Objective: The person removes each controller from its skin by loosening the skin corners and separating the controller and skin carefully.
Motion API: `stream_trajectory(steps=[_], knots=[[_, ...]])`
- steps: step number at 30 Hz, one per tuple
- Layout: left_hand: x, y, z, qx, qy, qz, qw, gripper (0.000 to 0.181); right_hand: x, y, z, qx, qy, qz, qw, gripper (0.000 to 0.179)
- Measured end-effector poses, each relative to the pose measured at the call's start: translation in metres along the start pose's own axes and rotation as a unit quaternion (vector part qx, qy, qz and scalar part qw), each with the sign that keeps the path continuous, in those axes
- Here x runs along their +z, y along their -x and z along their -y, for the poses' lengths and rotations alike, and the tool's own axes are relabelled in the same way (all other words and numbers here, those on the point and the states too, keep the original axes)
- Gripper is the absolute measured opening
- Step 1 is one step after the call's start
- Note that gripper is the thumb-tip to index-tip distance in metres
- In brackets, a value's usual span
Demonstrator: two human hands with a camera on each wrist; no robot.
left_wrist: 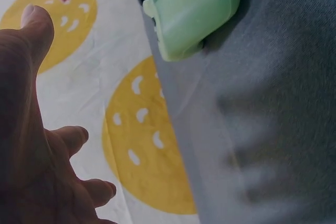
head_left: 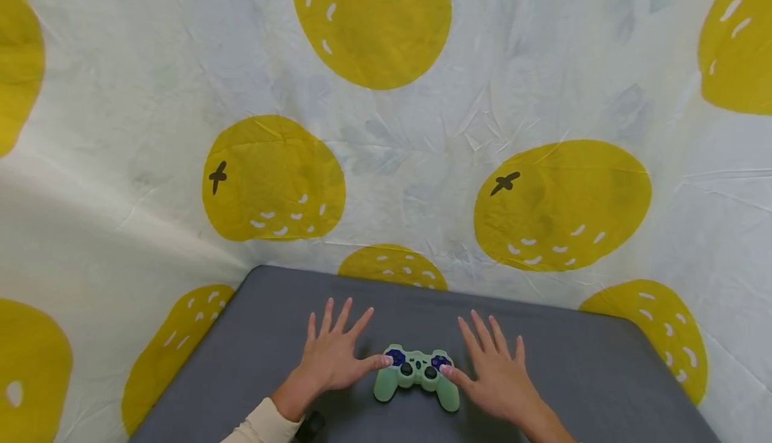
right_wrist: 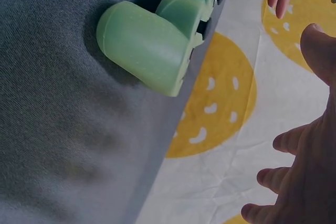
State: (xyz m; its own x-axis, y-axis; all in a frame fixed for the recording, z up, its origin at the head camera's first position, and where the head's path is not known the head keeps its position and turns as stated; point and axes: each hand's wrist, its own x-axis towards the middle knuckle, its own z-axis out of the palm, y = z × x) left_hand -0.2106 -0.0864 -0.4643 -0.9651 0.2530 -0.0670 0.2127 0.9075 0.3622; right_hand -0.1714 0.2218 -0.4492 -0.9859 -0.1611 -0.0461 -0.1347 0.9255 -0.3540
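Note:
A pale green game controller [head_left: 418,367] with dark blue button pads and two black thumbsticks lies on the grey table, its handles toward me. My left hand [head_left: 335,356] hovers left of it, fingers spread, the thumb overlapping the controller's left buttons in the head view. On the other side my right hand [head_left: 497,376] is spread the same way, its thumb over the right edge. Both wrist views show a gap between hand and controller: the left hand [left_wrist: 31,114] and the right hand [right_wrist: 310,145] are above the table, holding nothing.
The grey cloth-covered table [head_left: 289,295] stretches away to a white curtain [head_left: 410,181] printed with large yellow fruit, which closes off the back and sides. A small black object [head_left: 310,425] shows by the left wrist, below a cream sleeve [head_left: 265,423].

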Motion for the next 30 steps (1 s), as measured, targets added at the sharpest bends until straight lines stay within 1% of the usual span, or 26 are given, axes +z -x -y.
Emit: stream_trajectory(steps=[6,14,19,23,30], knots=[[0.010,-0.002,0.000,0.004,0.014,0.006,0.9999,0.097,0.007,-0.001,-0.004,0.003,-0.001,0.011,0.9999,0.097],[0.024,-0.006,0.001,0.014,0.037,0.016,0.9991,0.096,0.014,-0.003,-0.007,-0.003,-0.023,0.021,0.9995,0.095],[0.032,-0.007,0.004,0.019,0.047,0.022,0.9984,0.095,0.019,-0.004,-0.009,0.001,-0.033,0.034,0.9989,0.096],[0.038,-0.009,0.006,0.025,0.049,0.020,0.9983,0.098,0.025,-0.005,-0.012,0.002,-0.028,0.035,0.9990,0.096],[0.046,-0.012,0.011,0.030,0.056,0.027,0.9976,0.101,0.034,-0.008,-0.014,0.002,-0.028,0.037,0.9989,0.093]])
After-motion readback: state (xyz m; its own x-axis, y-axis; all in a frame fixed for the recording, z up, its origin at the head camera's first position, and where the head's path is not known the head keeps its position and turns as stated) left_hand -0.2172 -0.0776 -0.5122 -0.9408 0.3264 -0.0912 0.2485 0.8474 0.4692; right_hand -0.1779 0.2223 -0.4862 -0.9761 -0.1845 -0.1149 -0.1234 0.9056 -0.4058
